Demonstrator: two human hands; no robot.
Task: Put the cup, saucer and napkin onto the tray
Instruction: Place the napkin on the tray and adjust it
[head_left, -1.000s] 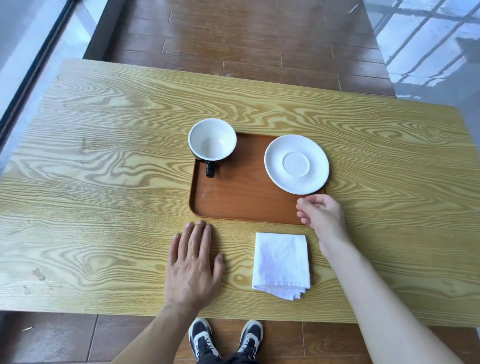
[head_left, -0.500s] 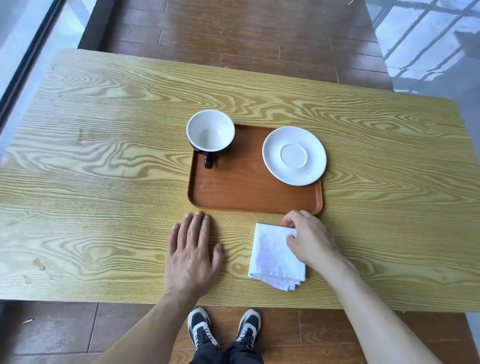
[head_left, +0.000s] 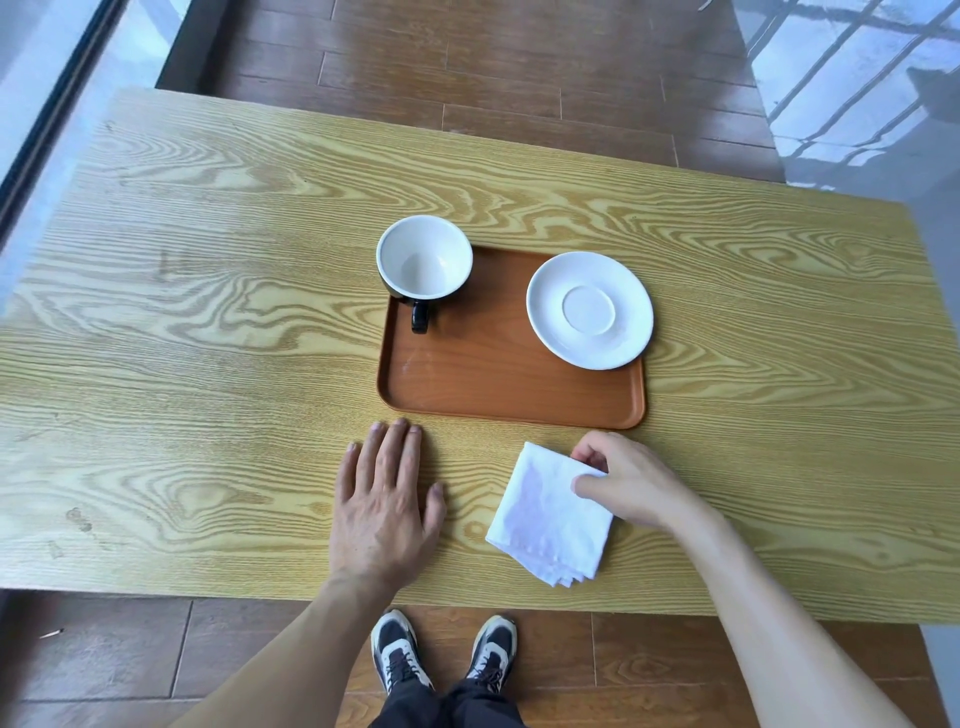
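Observation:
A brown tray (head_left: 498, 379) lies in the middle of the wooden table. On its far left corner stands a cup (head_left: 424, 265), white inside and black outside, its handle pointing toward me. A white saucer (head_left: 589, 310) rests on the tray's right side, overhanging the rim slightly. A folded white napkin (head_left: 548, 517) lies on the table just in front of the tray's near right corner. My right hand (head_left: 631, 480) pinches the napkin's far right corner between thumb and fingers. My left hand (head_left: 384, 499) lies flat and open on the table to the napkin's left.
The wooden table (head_left: 208, 322) has its near edge just in front of my hands. Brown floorboards (head_left: 467, 67) surround it, with my shoes (head_left: 441, 654) below the near edge. A window frame (head_left: 52, 104) runs at the left, a reflective surface at the far right.
My right hand has come back from the tray's near right corner to the napkin and closed its fingers on the napkin's far right corner. My left hand has stayed flat.

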